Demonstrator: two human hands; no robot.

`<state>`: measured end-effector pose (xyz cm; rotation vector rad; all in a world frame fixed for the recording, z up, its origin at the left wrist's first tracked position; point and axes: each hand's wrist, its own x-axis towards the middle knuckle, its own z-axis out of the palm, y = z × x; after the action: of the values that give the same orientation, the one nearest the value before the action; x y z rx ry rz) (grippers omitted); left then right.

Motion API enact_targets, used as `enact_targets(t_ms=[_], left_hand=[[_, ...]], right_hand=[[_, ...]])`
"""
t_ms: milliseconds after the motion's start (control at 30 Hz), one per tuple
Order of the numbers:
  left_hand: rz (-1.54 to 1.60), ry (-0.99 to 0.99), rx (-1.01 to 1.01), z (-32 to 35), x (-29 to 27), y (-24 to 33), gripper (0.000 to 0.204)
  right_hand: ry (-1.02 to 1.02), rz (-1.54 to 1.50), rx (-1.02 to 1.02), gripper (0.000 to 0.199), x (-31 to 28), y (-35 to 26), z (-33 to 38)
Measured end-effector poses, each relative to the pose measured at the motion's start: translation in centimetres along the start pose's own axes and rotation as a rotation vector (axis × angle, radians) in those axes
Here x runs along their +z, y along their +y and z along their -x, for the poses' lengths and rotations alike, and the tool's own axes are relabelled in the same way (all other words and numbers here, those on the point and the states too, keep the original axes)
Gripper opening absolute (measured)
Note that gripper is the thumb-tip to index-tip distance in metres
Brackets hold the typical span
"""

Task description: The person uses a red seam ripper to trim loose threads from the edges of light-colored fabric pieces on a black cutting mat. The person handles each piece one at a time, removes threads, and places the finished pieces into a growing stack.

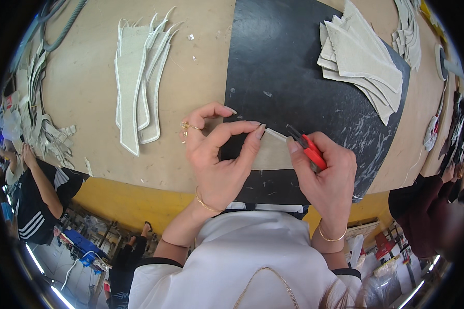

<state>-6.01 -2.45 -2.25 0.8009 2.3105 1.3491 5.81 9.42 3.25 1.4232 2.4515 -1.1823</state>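
My left hand (217,147) pinches the white-edged tip of a beige fabric piece (271,155) between thumb and index finger, its other fingers curled loosely. Red-handled snips (313,150) lie in my closed right hand (329,172), their dark blades pointing up and left beside the piece's edge. The right thumb rests at the other end of that white edge. Both hands work over a black mat (276,56), close to its near side. Part of the fabric piece is covered by my fingers.
Left of the mat, white-edged fabric pieces (130,82) with loose tails lie on the tan table (196,82). A pile of jagged-edged beige pieces (363,59) sits far right on the mat. Bundled strips (35,98) line the left rim. Other people are at both sides.
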Motion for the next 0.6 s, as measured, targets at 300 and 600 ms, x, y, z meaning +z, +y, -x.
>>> enact_targets(t_ms=[300,600], left_hand=[[-0.016,0.002,0.033,-0.1,0.0,0.0,0.018],[-0.460,-0.094,0.520,1.5,-1.5,0.6,0.029]], right_hand=[[-0.014,0.004,0.020,0.014,0.0,-0.1,-0.1],[0.003,0.022,-0.024,0.015,0.0,0.0,-0.1]])
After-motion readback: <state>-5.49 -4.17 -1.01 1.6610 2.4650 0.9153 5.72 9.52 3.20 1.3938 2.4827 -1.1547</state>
